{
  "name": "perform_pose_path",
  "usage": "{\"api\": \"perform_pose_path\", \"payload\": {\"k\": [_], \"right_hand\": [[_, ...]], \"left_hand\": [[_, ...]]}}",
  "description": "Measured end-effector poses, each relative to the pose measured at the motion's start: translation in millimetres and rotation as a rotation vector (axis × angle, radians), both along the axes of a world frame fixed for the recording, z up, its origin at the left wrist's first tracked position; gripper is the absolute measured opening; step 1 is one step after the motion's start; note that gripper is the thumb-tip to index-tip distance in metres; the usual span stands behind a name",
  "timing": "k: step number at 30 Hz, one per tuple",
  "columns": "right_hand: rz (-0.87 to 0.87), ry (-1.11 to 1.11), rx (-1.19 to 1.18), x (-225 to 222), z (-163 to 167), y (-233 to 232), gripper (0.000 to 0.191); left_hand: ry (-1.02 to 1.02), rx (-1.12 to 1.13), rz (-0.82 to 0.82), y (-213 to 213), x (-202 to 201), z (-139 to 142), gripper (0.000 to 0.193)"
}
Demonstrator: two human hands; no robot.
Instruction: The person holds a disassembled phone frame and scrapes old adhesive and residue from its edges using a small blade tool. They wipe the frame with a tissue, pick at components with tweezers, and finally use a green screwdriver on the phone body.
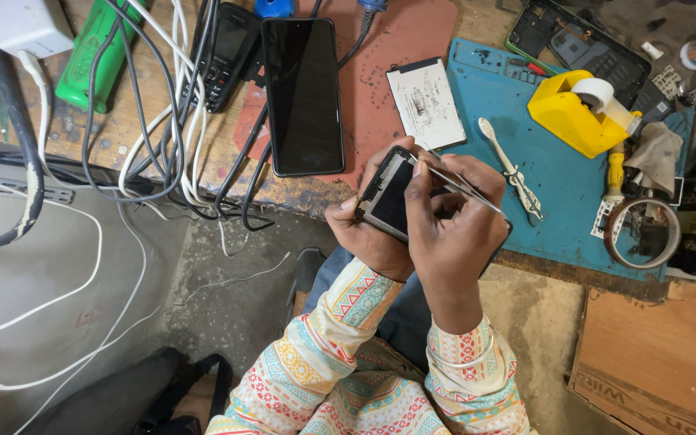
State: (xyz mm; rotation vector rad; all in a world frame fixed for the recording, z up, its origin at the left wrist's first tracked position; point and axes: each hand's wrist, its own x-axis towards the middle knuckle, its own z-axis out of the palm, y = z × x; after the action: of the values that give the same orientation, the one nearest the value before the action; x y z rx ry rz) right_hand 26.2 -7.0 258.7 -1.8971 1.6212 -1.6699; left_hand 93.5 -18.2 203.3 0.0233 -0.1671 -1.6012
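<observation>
Left hand (368,234): grip clenched around opened phone (387,196).
Right hand (453,217): grip pinching tweezers (457,184), tips over phone.
Progress: battery (427,103) out, beyond phone; reassembly left.

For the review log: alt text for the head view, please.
Left hand holds an opened phone above the lap while the right hand works metal tweezers into it. Beyond lie a black smartphone, a blue mat and a yellow tape dispenser.

Even daylight, sharp, soft shadows

Glossy glass phone (303,93), metal tweezers (465,189)
</observation>
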Motion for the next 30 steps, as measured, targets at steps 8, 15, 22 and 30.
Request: {"api": "perform_pose_path", "payload": {"k": [8,15,22,30], "right_hand": [[0.014,-0.025,0.057,-30,-5,19,0.03],[-0.12,-0.027,0.183,-68,-16,36,0.033],[-0.169,0.002,0.26,-101,-25,50,0.031],[-0.141,-0.083,0.291,-102,-23,54,0.03]], "left_hand": [[0.01,-0.055,0.089,-4,-10,3,0.082],[0.054,-0.024,-0.016,0,-6,6,0.083],[-0.035,-0.053,0.024,1,-10,4,0.082],[-0.06,-0.076,0.078,2,-12,2,0.081]]}}
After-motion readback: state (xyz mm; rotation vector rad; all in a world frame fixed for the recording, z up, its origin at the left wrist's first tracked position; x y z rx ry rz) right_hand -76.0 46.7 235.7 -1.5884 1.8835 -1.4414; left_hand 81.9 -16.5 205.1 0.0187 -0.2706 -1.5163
